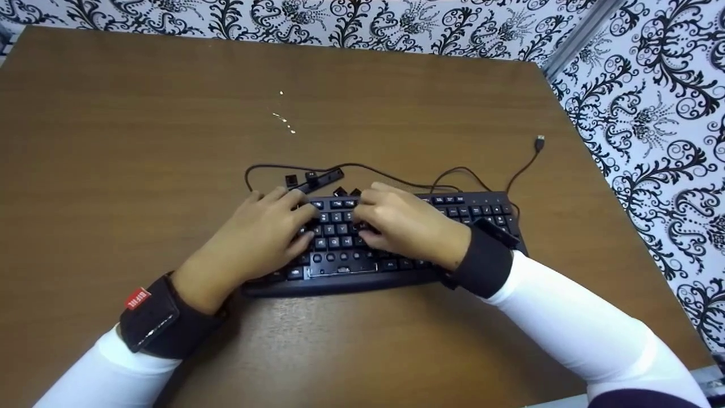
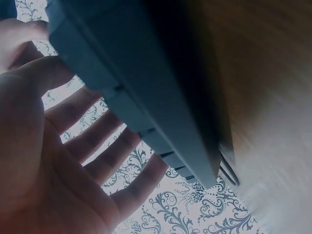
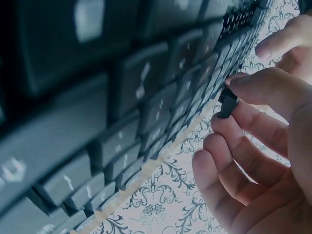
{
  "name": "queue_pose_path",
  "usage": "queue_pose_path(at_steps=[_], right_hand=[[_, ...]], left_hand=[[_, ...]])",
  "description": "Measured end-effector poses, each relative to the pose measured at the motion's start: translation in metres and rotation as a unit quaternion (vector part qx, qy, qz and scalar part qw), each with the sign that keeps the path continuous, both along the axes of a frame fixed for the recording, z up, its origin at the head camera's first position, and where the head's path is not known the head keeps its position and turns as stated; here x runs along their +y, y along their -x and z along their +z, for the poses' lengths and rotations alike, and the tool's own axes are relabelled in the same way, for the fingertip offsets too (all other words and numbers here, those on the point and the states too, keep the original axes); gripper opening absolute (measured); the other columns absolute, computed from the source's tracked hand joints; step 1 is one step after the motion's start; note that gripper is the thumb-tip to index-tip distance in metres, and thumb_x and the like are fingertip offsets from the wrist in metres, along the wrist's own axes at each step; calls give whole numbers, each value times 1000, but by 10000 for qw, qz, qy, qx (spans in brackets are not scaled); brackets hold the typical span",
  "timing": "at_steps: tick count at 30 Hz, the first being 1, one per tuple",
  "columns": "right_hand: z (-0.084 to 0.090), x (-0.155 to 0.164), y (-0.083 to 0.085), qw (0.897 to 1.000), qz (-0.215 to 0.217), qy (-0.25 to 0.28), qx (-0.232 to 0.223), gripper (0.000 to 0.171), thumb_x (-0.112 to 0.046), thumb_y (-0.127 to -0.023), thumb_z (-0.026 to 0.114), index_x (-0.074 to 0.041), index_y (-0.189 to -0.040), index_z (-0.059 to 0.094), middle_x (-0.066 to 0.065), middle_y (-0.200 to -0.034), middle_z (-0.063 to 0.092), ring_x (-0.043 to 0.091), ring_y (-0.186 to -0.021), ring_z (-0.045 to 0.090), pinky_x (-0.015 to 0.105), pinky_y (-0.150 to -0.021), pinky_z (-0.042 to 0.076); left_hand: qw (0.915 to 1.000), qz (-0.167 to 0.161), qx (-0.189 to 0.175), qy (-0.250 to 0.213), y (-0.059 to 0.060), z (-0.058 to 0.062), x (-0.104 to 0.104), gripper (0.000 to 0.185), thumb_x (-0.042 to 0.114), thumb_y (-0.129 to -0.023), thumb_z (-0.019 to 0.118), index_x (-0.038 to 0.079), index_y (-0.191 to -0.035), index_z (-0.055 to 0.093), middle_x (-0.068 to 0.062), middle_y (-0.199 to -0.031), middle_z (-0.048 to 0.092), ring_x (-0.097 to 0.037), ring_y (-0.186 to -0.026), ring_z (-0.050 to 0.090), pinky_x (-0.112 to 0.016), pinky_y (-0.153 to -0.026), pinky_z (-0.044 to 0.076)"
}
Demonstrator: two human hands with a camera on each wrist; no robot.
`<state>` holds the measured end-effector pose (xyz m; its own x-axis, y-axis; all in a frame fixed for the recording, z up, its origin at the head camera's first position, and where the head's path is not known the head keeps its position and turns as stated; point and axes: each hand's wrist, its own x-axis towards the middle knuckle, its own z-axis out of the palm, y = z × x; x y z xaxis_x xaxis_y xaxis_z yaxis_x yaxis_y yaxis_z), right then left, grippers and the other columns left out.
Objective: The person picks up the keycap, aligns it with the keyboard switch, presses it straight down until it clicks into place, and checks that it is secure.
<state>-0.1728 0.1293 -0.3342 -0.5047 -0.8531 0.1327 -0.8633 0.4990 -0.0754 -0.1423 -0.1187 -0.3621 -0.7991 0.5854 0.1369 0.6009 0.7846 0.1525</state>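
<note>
Right hand pinching keycap, keyboard

Keyboards: one, at the table's centre.
Hands: two, left at 9 o'clock, right at 3 o'clock.
Loose keycaps: about five, at 12 o'clock; one more was pinched.
Cables: one.

Head view looks forward and down from the near side, whole desk in frame, keyboard at center, wallpaper far and right. Left wrist view sits low, very close under the left hand, facing along the keyboard edge. Right wrist view is equally close (keys blurred), facing across the keyboard toward the right hand. All three share the keyboard.
</note>
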Motion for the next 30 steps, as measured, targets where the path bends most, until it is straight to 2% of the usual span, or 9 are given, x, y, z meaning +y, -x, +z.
queue_pose_path(at_steps=[17, 30], right_hand=[[-8, 11, -24, 9999, -68, 68, -31, 12, -13, -84, 75, -6, -93, 74, 6, -89, 65, 21, -83, 57, 33, -74, 53], [-12, 13, -28, 9998, -31, 138, -142, 12, -15, -84, 78, -7, -92, 73, 6, -91, 70, 22, -83, 61, 34, -76, 54]], left_hand=[[9999, 58, -144, -14, 0, 0, 0, 38, 34, -96, 62, 10, -125, 65, -14, -129, 62, -39, -124, 56, -67, -100, 45], [9998, 35, -214, -48, 1, 1, 0, 38, 36, -97, 60, 11, -126, 64, -15, -131, 61, -41, -126, 55, -67, -103, 43]])
